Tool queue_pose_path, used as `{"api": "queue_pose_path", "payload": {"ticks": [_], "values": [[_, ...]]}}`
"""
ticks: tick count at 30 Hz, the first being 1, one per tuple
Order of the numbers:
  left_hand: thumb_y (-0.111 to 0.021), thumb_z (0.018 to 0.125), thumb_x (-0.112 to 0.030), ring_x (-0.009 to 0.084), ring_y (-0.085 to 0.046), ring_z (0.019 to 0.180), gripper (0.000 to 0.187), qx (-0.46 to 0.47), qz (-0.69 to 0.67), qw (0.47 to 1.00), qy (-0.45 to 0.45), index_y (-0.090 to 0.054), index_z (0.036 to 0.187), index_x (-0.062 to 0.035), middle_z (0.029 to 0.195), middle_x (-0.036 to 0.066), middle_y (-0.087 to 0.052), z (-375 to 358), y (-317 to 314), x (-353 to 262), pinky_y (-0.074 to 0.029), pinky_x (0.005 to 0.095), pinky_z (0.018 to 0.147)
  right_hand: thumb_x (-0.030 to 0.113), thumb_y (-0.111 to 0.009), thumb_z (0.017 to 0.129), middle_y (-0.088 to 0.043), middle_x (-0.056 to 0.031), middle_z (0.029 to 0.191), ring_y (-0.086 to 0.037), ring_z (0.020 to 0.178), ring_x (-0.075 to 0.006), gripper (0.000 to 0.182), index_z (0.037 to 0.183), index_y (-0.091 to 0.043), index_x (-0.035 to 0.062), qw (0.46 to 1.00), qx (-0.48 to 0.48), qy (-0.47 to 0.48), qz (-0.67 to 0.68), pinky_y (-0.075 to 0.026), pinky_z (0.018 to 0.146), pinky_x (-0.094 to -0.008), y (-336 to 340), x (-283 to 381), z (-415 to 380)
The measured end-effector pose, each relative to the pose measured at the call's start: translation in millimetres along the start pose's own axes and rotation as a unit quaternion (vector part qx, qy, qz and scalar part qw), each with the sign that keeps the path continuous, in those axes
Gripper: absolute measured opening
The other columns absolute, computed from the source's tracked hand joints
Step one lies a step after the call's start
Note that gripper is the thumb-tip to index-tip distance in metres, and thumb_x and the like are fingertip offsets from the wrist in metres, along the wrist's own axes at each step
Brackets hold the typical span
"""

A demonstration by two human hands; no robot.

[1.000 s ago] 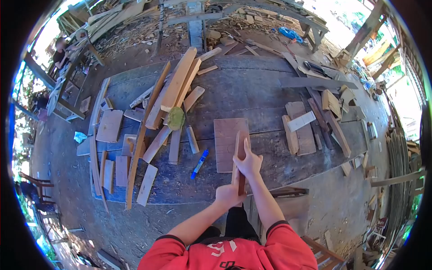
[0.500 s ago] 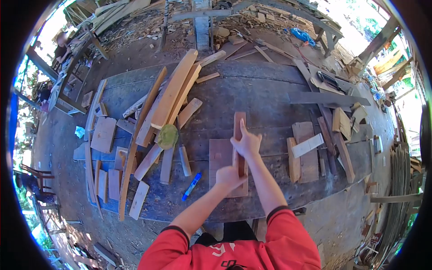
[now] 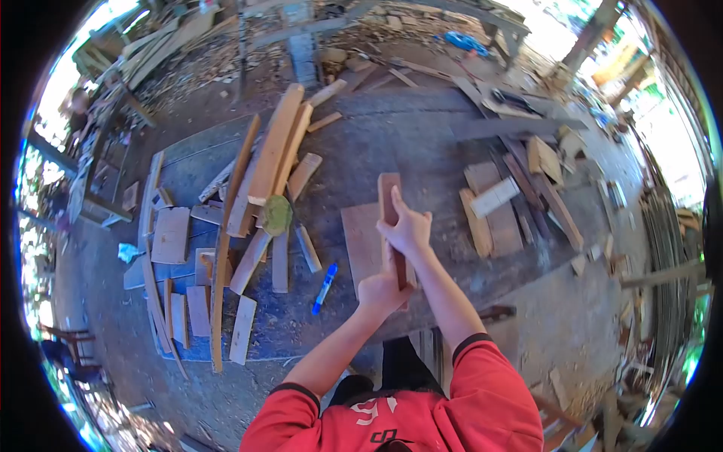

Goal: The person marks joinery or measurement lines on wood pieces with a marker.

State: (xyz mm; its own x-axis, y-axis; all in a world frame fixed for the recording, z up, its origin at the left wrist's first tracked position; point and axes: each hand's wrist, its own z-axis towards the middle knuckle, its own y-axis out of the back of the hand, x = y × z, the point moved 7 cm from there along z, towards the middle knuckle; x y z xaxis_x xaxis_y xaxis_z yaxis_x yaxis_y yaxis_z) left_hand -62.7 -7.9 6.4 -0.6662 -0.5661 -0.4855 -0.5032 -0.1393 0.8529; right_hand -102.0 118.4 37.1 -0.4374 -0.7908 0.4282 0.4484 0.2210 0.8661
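A narrow reddish-brown wooden block [image 3: 389, 190] stands out from between my hands over a flat wooden board [image 3: 361, 245] on the dark table. My left hand [image 3: 382, 292] is wrapped round the block's near end. Farther up, my right hand [image 3: 409, 230] grips the same block, its index finger stretched along the top. A blue marker [image 3: 324, 288] lies on the table to the left of my left hand.
Long wooden pieces [image 3: 277, 147] are stacked at the left, with a round greenish object [image 3: 276, 215] on them. More boards [image 3: 495, 197] and a dark handled tool [image 3: 516, 101] lie at the right. A person [image 3: 78, 105] is at the far left.
The view has turned and tilted, so the table appears rotated. Both hands still hold the block, which now sits more to the right over the board.
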Motion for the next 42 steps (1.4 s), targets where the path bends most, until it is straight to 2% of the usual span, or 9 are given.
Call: {"api": "queue_pose_path", "payload": {"ticks": [6, 11, 15, 20, 25, 30, 36, 40, 42], "values": [[-0.061, 0.071, -0.046, 0.0308, -0.06, 0.05, 0.1, 0.062, 0.011, 0.998, 0.01, -0.008, 0.139, 0.0054, 0.058, 0.013, -0.061, -118, -51, 10, -0.047, 0.0416, 0.045, 0.04, -0.065, 0.064, -0.062, -0.0098, 0.062, -0.06, 0.056, -0.0255, 0.081, 0.136, -0.038, 0.0175, 0.996, 0.051, -0.076, -0.014, -0.036, 0.071, -0.0422, -21, 8, -143], [-0.061, 0.072, -0.046, 0.0308, -0.06, 0.049, 0.103, 0.088, 0.015, 0.996, 0.005, -0.002, 0.14, 0.0052, 0.059, 0.014, -0.061, -129, -74, 13, -0.047, 0.0414, 0.045, 0.04, -0.065, 0.064, -0.06, -0.0075, 0.059, -0.058, 0.052, -0.0233, 0.081, 0.137, -0.037, 0.0168, 0.995, 0.039, -0.093, -0.004, -0.034, 0.07, -0.0404, -21, 0, -163], [-0.061, 0.072, -0.046, 0.0309, -0.06, 0.051, 0.104, 0.1, 0.033, 0.994, 0.003, -0.001, 0.14, 0.0047, 0.059, 0.014, -0.061, -88, -61, 10, -0.047, 0.0412, 0.047, 0.04, -0.064, 0.065, -0.06, -0.0072, 0.059, -0.057, 0.052, -0.0236, 0.081, 0.137, -0.036, 0.017, 0.993, 0.063, -0.103, -0.016, -0.034, 0.069, -0.0408, -27, -15, -123], [-0.059, 0.073, -0.046, 0.03, -0.062, 0.053, 0.103, 0.095, 0.023, 0.993, 0.069, 0.002, 0.141, 0.0014, 0.062, 0.012, -0.063, 7, -41, 17, -0.048, 0.041, 0.049, 0.041, -0.062, 0.066, -0.061, -0.0085, 0.062, -0.058, 0.053, -0.025, 0.081, 0.138, -0.035, 0.0177, 0.996, 0.067, -0.06, 0.009, -0.035, 0.072, -0.0437, -47, -35, -22], [-0.062, 0.071, -0.047, 0.0337, -0.063, 0.063, 0.103, 0.02, -0.005, 0.995, 0.1, -0.002, 0.142, -0.0012, 0.07, 0.016, -0.064, 123, 1, 33, -0.05, 0.0426, 0.056, 0.044, -0.064, 0.065, -0.065, -0.011, 0.072, -0.063, 0.067, -0.0288, 0.082, 0.138, -0.035, 0.0202, 0.989, 0.133, -0.051, -0.028, -0.036, 0.084, -0.0464, -82, -51, 104], [-0.063, 0.069, -0.045, 0.0319, -0.063, 0.061, 0.102, -0.01, 0.039, 0.995, 0.095, -0.006, 0.142, -0.003, 0.068, 0.015, -0.064, 174, 41, 38, -0.05, 0.0412, 0.054, 0.044, -0.063, 0.067, -0.066, -0.0136, 0.076, -0.064, 0.071, -0.029, 0.081, 0.138, -0.034, 0.0209, 0.989, 0.127, -0.068, -0.029, -0.036, 0.082, -0.045, -83, -55, 164], [-0.062, 0.07, -0.041, 0.0296, -0.062, 0.054, 0.095, -0.049, 0.048, 0.996, 0.055, -0.013, 0.141, 0.0, 0.06, 0.011, -0.062, 94, 42, 13, -0.048, 0.0407, 0.049, 0.042, -0.065, 0.066, -0.065, -0.0141, 0.071, -0.064, 0.067, -0.0301, 0.083, 0.139, -0.033, 0.0193, 0.996, 0.063, -0.053, 0.016, -0.037, 0.077, -0.0415, -32, -33, 97], [-0.062, 0.07, -0.044, 0.03, -0.06, 0.05, 0.081, -0.038, 0.027, 0.998, 0.04, -0.033, 0.13, 0.0029, 0.057, 0.012, -0.061, -1, 8, 8, -0.047, 0.0425, 0.047, 0.045, -0.064, 0.067, -0.064, -0.0118, 0.069, -0.063, 0.063, -0.0295, 0.082, 0.138, -0.034, 0.0184, 0.998, 0.044, -0.031, 0.022, -0.037, 0.074, -0.0435, -18, -5, -1], [-0.063, 0.07, -0.044, 0.0301, -0.06, 0.048, 0.085, -0.032, 0.01, 0.999, 0.031, -0.029, 0.131, 0.004, 0.056, 0.012, -0.06, -48, -22, 13, -0.047, 0.0424, 0.045, 0.044, -0.066, 0.066, -0.064, -0.0115, 0.069, -0.063, 0.063, -0.0294, 0.082, 0.137, -0.036, 0.0185, 0.998, 0.041, -0.046, 0.011, -0.037, 0.072, -0.0437, -14, 1, -53]]}}
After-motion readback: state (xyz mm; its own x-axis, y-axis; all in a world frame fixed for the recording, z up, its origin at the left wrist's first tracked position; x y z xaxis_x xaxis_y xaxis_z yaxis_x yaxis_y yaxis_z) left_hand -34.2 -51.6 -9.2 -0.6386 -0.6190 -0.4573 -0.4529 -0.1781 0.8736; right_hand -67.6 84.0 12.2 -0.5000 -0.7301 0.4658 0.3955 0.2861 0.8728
